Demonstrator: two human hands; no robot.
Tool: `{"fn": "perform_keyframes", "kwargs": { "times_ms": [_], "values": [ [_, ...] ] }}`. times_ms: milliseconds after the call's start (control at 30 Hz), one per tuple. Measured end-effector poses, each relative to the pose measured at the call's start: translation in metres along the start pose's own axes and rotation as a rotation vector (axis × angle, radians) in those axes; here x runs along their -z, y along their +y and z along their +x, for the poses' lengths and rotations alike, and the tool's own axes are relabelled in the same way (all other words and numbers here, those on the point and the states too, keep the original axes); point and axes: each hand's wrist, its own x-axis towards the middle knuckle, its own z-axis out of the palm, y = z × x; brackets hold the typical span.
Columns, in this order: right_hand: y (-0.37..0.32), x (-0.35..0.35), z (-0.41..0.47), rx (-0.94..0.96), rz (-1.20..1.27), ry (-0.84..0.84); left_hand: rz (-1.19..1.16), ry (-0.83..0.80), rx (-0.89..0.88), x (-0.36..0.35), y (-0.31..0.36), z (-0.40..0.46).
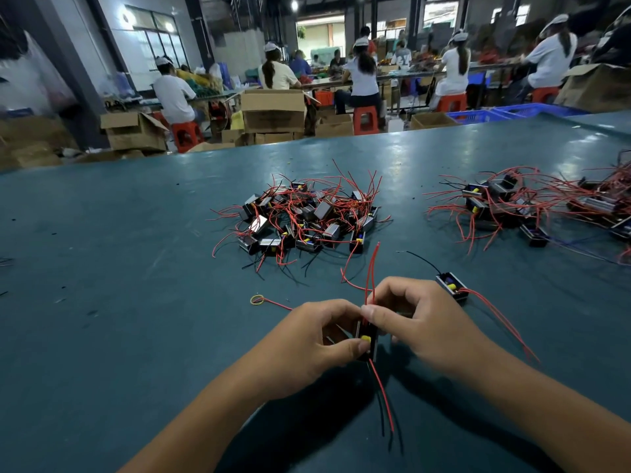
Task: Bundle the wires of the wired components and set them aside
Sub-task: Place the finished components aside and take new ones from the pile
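We hold one small black component (368,339) between both hands, just above the green surface (136,268). Our left hand (317,339) pinches its body near the yellow part, and our right hand (406,312) pinches its red wires (373,268) at the top. Behind the component lies a pile of components (304,216). Right of it lies a single component (452,285), and left of it a rubber band (257,299).

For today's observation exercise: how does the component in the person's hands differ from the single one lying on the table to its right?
The held component is gripped by the left hand and right hand; the loose component lies untouched on the table. The held one's red wires are gathered upward; the loose one's trail sideways. Both are small dark blocks with yellow parts.
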Motion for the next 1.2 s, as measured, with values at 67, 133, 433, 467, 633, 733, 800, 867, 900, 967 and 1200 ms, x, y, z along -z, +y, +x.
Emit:
{"fn": "perform_keyframes", "kwargs": {
  "times_ms": [67,133,433,467,633,733,800,867,900,967,1200],
  "values": [
    [0.003,-0.003,0.0,-0.011,-0.015,-0.001,0.195,0.075,-0.009,-0.002,-0.001,0.0],
    [0.005,-0.002,0.0,-0.021,-0.032,0.001,0.397,0.2,-0.101,0.0,0.003,-0.002],
    [0.009,-0.001,0.004,-0.14,0.071,-0.211,0.546,-0.165,-0.33,0.012,0.007,-0.007],
    [0.01,-0.001,0.004,-0.171,0.118,-0.201,0.573,-0.175,-0.324,0.011,0.006,-0.007],
    [0.009,0.006,0.004,-0.146,0.042,-0.051,0.787,-0.084,-0.364,0.013,0.003,-0.003],
    [-0.005,0.017,0.013,-0.068,-0.033,0.041,0.83,-0.025,-0.251,0.015,0.002,-0.003],
    [-0.018,0.024,0.029,-0.01,-0.108,0.056,0.826,-0.001,-0.169,0.018,0.001,-0.002],
    [-0.027,0.026,0.053,0.094,-0.273,0.102,0.83,0.044,-0.122,0.021,0.001,-0.001],
    [-0.029,0.026,0.07,0.128,-0.376,0.13,0.839,0.074,-0.109,0.022,0.001,-0.001],
    [-0.025,0.026,0.11,0.09,-0.628,0.137,0.873,0.107,-0.097,0.022,0.003,-0.001],
    [0.018,0.01,0.188,-0.237,-1.073,-0.194,0.848,0.09,-0.036,0.032,0.001,-0.004]
  ]
}}
